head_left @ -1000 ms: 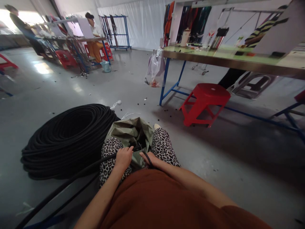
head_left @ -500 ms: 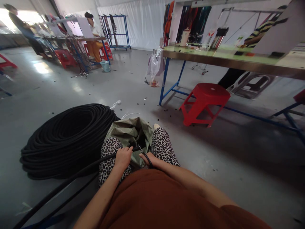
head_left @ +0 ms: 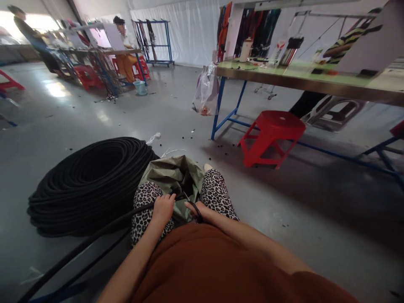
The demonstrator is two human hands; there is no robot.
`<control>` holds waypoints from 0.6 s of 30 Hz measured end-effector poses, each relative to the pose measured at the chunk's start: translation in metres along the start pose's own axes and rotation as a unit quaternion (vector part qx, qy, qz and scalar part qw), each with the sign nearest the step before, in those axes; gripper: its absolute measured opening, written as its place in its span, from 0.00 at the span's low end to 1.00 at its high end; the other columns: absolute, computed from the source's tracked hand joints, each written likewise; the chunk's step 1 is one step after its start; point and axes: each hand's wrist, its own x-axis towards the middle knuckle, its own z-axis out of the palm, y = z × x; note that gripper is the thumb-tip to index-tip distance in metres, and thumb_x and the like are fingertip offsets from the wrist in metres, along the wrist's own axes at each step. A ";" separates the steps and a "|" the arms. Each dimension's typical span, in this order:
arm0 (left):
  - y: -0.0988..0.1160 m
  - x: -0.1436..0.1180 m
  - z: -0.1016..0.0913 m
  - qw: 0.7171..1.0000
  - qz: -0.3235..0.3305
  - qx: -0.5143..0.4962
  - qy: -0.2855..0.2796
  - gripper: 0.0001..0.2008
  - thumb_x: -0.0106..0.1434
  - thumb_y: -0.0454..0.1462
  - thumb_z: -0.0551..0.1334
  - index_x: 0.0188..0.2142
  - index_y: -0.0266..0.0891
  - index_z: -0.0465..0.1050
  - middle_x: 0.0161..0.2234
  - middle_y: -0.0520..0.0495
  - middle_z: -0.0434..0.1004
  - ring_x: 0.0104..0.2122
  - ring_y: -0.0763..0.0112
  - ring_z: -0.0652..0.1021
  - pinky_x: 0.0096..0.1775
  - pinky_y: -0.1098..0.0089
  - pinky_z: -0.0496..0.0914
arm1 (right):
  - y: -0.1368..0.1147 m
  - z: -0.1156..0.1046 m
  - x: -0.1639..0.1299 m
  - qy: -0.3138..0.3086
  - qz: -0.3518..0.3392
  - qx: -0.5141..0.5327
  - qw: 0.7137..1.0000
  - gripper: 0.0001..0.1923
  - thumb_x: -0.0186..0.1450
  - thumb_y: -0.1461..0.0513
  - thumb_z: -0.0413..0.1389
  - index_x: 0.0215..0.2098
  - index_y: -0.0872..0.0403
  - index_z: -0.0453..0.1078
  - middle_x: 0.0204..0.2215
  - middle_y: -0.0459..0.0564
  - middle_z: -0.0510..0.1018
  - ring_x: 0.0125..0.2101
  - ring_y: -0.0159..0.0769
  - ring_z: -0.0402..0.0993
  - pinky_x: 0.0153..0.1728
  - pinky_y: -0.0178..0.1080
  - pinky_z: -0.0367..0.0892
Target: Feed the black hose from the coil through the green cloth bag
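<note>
Head view: little differs from 0.5 s ago — both hands stay at the lap. The left hand (head_left: 163, 208) is closed around the black hose (head_left: 94, 240); the right hand (head_left: 198, 209) grips scissors (head_left: 193, 205) over the green sack (head_left: 172, 174). The hose coil (head_left: 88, 185) lies left; open floor (head_left: 299, 210) spreads right toward 1 red stool (head_left: 271, 134).

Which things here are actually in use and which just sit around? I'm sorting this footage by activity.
In use:
left hand gripping the black hose
right hand holding scissors
green sack between the knees
hose coil

Lying about:
red stool
workbench
plastic bag
small bucket
</note>
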 end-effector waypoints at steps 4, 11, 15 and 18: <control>0.000 0.000 0.000 1.000 -0.008 -0.007 0.003 0.19 0.70 0.36 0.49 0.55 0.37 0.70 0.41 0.39 0.79 0.42 0.58 0.78 0.42 0.60 0.65 | 0.010 -0.001 0.009 -0.048 0.002 0.093 0.995 0.26 0.68 0.43 0.50 0.26 0.55 0.63 0.14 0.41 0.64 0.13 0.28 0.61 0.15 0.31 0.62; 0.000 0.002 0.000 0.999 -0.027 -0.023 0.010 0.16 0.70 0.38 0.49 0.50 0.36 0.71 0.41 0.39 0.79 0.43 0.58 0.78 0.43 0.62 0.66 | 0.013 -0.002 0.004 -0.070 -0.028 0.096 0.993 0.26 0.69 0.44 0.50 0.29 0.57 0.65 0.17 0.44 0.68 0.16 0.29 0.66 0.19 0.31 0.66; 0.001 0.001 -0.002 0.999 -0.027 -0.037 0.012 0.16 0.69 0.38 0.50 0.50 0.36 0.71 0.41 0.39 0.80 0.42 0.58 0.78 0.42 0.62 0.66 | 0.004 -0.004 -0.010 -0.089 -0.032 0.090 0.991 0.25 0.69 0.45 0.51 0.29 0.57 0.66 0.17 0.43 0.68 0.17 0.29 0.67 0.20 0.31 0.65; 0.000 0.001 -0.003 0.999 -0.021 -0.041 0.016 0.15 0.69 0.38 0.51 0.50 0.37 0.71 0.41 0.39 0.80 0.42 0.59 0.78 0.43 0.62 0.66 | 0.001 -0.004 -0.013 -0.084 -0.032 0.072 0.993 0.24 0.69 0.45 0.51 0.28 0.57 0.66 0.17 0.43 0.69 0.17 0.29 0.67 0.20 0.30 0.64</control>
